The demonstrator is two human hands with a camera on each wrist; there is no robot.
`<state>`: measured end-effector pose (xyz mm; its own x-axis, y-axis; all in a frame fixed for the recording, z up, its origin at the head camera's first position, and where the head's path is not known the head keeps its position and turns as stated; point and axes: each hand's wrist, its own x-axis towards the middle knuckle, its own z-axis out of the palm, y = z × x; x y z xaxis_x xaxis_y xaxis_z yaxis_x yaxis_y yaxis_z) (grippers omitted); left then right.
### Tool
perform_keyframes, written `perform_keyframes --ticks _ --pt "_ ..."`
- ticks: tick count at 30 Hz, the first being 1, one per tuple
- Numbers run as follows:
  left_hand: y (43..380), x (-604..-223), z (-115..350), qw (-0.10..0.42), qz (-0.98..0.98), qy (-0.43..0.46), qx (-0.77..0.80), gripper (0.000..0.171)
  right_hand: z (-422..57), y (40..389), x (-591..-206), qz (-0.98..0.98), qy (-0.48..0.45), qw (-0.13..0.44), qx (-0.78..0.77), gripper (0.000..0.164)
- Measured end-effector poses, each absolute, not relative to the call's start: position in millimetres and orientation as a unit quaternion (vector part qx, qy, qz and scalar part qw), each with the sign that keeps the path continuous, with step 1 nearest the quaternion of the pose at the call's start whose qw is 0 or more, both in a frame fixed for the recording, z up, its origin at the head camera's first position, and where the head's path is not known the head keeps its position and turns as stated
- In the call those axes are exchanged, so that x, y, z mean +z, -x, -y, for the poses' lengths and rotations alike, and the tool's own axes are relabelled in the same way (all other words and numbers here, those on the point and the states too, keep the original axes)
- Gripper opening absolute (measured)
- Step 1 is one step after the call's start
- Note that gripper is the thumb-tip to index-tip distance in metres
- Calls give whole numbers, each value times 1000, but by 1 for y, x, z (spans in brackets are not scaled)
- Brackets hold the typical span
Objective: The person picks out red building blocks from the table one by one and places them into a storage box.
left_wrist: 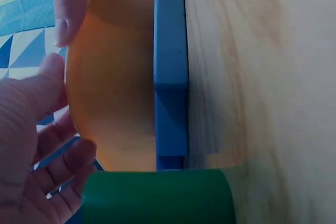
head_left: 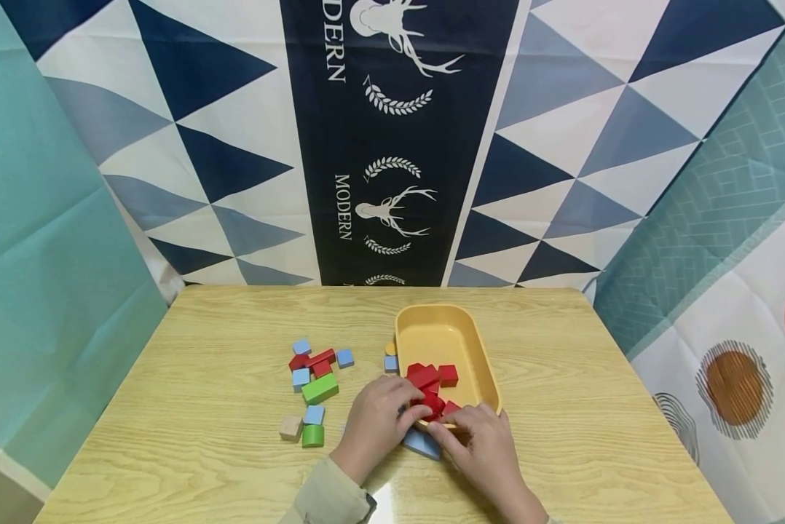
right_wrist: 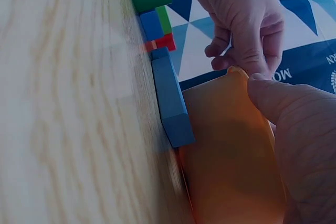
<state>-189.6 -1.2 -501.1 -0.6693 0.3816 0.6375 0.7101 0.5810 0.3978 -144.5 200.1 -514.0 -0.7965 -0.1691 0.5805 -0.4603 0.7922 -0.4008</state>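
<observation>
A yellow tray (head_left: 441,327) stands right of the table's middle, with several red blocks (head_left: 424,377) piled in its near half. My left hand (head_left: 376,418) bends over the near left rim, its thumb and forefinger beside the red blocks; whether it pinches one is hidden. My right hand (head_left: 487,444) holds the near right corner, its thumb (right_wrist: 262,90) at the rim and other fingers partly hidden. Against the outside of the near wall stands a long blue block (left_wrist: 170,35), just below both hands. A green block with a rounded top (left_wrist: 157,198) appears close by in the left wrist view.
Left of the tray lie loose blocks: blue (head_left: 301,378), red (head_left: 321,369), green (head_left: 320,389), a plain wooden cube (head_left: 291,428) and a green rounded one (head_left: 313,436). A small blue block (head_left: 390,364) sits beside the tray's left wall. Patterned cloth (head_left: 235,145) hangs behind the table.
</observation>
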Motion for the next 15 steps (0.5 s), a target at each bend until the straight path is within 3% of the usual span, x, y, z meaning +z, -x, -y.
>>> perform_keyframes --ticks 5,15 --pt "185 -498 3 253 836 348 -341 15 -199 144 -513 905 -178 271 275 14" --pt "185 -494 30 294 856 315 -287 12 -199 143 -512 912 -167 261 268 17"
